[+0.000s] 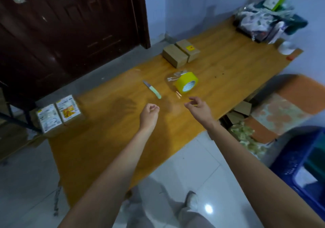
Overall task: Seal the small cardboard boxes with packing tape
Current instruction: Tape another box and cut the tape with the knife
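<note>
A yellow tape roll (186, 82) stands on edge in the middle of the wooden table (109, 148), with crumpled clear tape behind it. Two plain small cardboard boxes (181, 53) sit side by side at the far edge. Two more boxes with printed labels (59, 112) lie at the left edge. A knife with a pale green handle (152, 89) lies left of the roll. My left hand (149, 112) hovers over the table with fingers curled, holding nothing visible. My right hand (197, 106) hovers just short of the roll, fingers loosely bent and empty.
A small scrap (178, 94) lies near the roll. A pile of bags and a green box (267, 18) fills the far right corner, with a white cup (287, 47) beside it. A blue crate (304, 164) and cardboard (243, 108) sit on the floor right of the table.
</note>
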Available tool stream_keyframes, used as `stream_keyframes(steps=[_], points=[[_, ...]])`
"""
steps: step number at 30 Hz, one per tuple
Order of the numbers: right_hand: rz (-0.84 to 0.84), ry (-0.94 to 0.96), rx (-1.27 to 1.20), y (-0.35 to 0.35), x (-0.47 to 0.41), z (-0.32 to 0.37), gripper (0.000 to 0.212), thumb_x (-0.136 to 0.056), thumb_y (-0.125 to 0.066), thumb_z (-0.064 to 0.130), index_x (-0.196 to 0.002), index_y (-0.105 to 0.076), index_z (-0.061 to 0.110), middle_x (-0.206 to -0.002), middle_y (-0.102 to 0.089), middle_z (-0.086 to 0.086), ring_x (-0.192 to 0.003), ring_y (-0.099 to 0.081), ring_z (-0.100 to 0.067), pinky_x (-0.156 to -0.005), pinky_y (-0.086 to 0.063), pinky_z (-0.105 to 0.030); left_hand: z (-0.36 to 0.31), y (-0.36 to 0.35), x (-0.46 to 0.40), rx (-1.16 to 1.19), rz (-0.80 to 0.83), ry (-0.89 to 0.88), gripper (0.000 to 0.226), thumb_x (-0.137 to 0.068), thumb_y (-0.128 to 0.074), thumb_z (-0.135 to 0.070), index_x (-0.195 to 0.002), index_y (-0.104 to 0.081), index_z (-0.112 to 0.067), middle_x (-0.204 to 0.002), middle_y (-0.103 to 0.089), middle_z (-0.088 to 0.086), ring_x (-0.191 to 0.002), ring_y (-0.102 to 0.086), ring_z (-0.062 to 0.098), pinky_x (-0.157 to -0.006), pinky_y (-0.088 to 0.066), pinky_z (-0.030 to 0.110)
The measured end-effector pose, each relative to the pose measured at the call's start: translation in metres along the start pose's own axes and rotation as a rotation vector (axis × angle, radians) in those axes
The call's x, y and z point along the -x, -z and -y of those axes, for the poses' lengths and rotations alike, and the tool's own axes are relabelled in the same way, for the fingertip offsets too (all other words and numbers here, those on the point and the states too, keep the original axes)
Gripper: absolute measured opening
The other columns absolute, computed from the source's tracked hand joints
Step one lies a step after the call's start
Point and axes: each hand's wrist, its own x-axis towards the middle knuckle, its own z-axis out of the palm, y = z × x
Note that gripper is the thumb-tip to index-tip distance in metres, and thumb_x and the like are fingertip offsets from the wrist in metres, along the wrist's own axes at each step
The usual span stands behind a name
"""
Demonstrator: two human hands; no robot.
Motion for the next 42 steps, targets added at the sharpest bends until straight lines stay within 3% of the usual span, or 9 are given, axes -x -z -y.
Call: stream_keyframes(steps=[2,8,16,20,23,26,32,37,42], points=[[0.003,-0.007,0.004,0.033,-0.004,-0.016,0.045,-0.092,-0.062,0.035,-0.132,-0.055,0.017,-0.115,-0.062,0.002,-0.110,-0.058,-0.019,-0.096,-0.045,-0.035,-0.008,-0.035,0.008,0.019,-0.001,-0.005,0.013,-0.095,-0.054,-0.019,-0.102,-0.061,-0.011,-0.095,-0.059,0.004,-0.086,-0.054,0.018,-0.076,-0.041,0.029],[0.057,0.009,0.002,0.102,-0.021,-0.044,0.044,-0.094,-0.059,0.039,-0.132,-0.053,0.019,-0.110,-0.056,0.007,-0.108,-0.056,-0.019,-0.087,-0.044,-0.031,-0.046,-0.106,0.014,0.034,-0.022,-0.029,0.010,-0.090,-0.056,-0.016,-0.083,-0.059,-0.021,-0.080,-0.060,0.001,-0.081,-0.056,0.020,-0.074,-0.044,0.032],[0.087,0.030,0.007,0.131,-0.076,-0.036,0.042,-0.096,-0.056,0.038,-0.133,-0.052,0.020,-0.118,-0.057,0.004,-0.103,-0.055,-0.017,-0.083,-0.042,-0.030,-0.087,-0.147,-0.036,0.013,-0.023,-0.063,0.007,-0.091,-0.054,-0.018,-0.088,-0.059,-0.018,-0.088,-0.061,0.006,-0.079,-0.054,0.022,-0.072,-0.042,0.033],[0.110,0.040,0.051,0.141,-0.118,-0.033,0.041,-0.097,-0.055,0.039,-0.134,-0.051,0.022,-0.116,-0.054,0.007,-0.104,-0.057,-0.020,-0.085,-0.046,-0.035,-0.098,-0.173,-0.082,0.049,-0.031,-0.036,0.011,-0.090,-0.052,-0.016,-0.080,-0.056,-0.021,-0.081,-0.058,0.003,-0.077,-0.052,0.023,-0.069,-0.041,0.033],[0.101,0.033,0.108,0.148,-0.162,-0.032,0.037,-0.097,-0.055,0.038,-0.130,-0.053,0.023,-0.112,-0.054,0.008,-0.100,-0.057,-0.019,-0.080,-0.043,-0.032,-0.112,-0.196,-0.122,0.097,-0.010,0.002,0.017,-0.092,-0.053,-0.017,-0.078,-0.055,-0.025,-0.088,-0.063,0.005,-0.081,-0.056,0.023,-0.070,-0.041,0.033],[0.064,-0.001,0.126,0.148,-0.211,-0.022,0.032,-0.093,-0.060,0.030,-0.124,-0.060,0.018,-0.103,-0.058,0.006,-0.097,-0.059,-0.019,-0.081,-0.044,-0.029,-0.128,-0.205,-0.163,0.166,-0.015,0.032,0.019,-0.093,-0.053,-0.015,-0.077,-0.053,-0.026,-0.095,-0.064,0.007,-0.088,-0.060,0.025,-0.074,-0.045,0.036],[0.103,0.032,0.205,0.125,-0.295,0.018,0.026,-0.092,-0.060,0.021,-0.117,-0.064,0.016,-0.099,-0.061,0.004,-0.086,-0.056,-0.016,-0.077,-0.045,-0.030,-0.148,-0.187,-0.237,0.207,-0.083,0.055,0.008,-0.092,-0.051,-0.013,-0.084,-0.051,-0.017,-0.077,-0.054,-0.002,-0.072,-0.051,0.017,-0.066,-0.041,0.031],[0.144,0.088,0.233,0.099,-0.340,0.047,0.025,-0.091,-0.062,0.018,-0.114,-0.066,0.009,-0.098,-0.064,0.001,-0.092,-0.060,-0.017,-0.087,-0.045,-0.032,-0.146,-0.171,-0.271,0.206,-0.187,0.102,0.005,-0.089,-0.053,-0.013,-0.087,-0.056,-0.017,-0.082,-0.057,-0.002,-0.075,-0.050,0.014,-0.063,-0.040,0.024],[0.240,0.176,0.252,0.073,-0.380,0.069,0.025,-0.091,-0.064,0.018,-0.114,-0.066,0.008,-0.099,-0.066,-0.003,-0.089,-0.060,-0.015,-0.078,-0.044,-0.025,-0.138,-0.164,-0.299,0.208,-0.243,0.197,0.005,-0.091,-0.050,-0.019,-0.089,-0.054,-0.019,-0.081,-0.055,-0.006,-0.072,-0.048,0.011,-0.061,-0.036,0.029]])
